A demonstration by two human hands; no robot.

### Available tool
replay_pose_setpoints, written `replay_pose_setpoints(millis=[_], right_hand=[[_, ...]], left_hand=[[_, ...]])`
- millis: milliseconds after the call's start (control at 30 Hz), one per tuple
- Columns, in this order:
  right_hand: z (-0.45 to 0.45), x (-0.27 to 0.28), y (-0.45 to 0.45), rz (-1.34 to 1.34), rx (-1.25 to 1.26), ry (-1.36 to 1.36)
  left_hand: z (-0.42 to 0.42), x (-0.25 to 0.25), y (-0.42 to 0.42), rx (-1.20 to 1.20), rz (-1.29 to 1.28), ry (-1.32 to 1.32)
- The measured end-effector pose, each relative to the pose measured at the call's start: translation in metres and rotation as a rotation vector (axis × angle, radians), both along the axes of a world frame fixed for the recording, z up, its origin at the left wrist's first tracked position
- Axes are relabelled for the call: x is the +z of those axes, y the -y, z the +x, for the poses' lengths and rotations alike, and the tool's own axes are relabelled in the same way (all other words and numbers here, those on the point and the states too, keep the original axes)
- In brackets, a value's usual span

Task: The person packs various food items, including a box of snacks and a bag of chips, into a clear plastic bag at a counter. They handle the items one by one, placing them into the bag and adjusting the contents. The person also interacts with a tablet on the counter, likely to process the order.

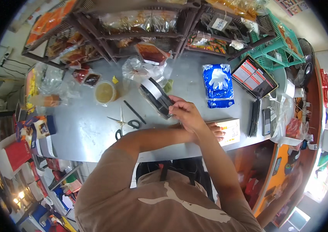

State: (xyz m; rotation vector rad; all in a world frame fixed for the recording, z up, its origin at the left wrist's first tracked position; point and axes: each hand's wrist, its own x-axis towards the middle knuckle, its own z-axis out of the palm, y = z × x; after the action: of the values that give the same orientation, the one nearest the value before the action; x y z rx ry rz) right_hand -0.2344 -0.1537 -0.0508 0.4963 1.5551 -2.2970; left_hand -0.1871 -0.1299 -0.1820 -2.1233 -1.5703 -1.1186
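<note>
My right hand point(185, 111) pinches the rim of a black round plastic container point(156, 98) with a white strip across it, tilted above the metal table. My left arm crosses beneath the right one, and the fingers of my left hand point(217, 132) lie on a white printed carton point(231, 131); its palm and thumb are hidden. Scissors with black handles point(122, 123) lie open left of the hands, beside a black pen-like stick point(135, 112). A lidded clear tub point(105, 92) of yellowish contents stands farther left. A blue tissue pack point(218, 86) lies beyond the carton.
Dark racks point(143, 36) of bagged goods line the far edge, with turquoise baskets point(280, 43) at the right. A tablet point(254, 76) stands by a phone point(266, 121) and a dark, thin stack point(255, 117). Plastic bags point(135, 69) lie behind the container. Another person's arm point(285, 191) shows lower right.
</note>
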Motion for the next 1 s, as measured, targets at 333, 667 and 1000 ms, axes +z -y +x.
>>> replay_pose_setpoints(millis=[333,667,1000], right_hand=[[-0.004,-0.017,-0.001,0.132,0.094,-0.214],[0.029,-0.003,-0.023,1.252,-0.005,-0.277],[0.176,0.055,-0.257,1.110,0.125,-0.008]], left_hand=[[0.000,0.025,0.018,-0.029,-0.205,0.077],[-0.007,0.074,0.021,0.016,-0.455,0.014],[0.030,0.115,-0.016,0.220,-0.601,0.198]])
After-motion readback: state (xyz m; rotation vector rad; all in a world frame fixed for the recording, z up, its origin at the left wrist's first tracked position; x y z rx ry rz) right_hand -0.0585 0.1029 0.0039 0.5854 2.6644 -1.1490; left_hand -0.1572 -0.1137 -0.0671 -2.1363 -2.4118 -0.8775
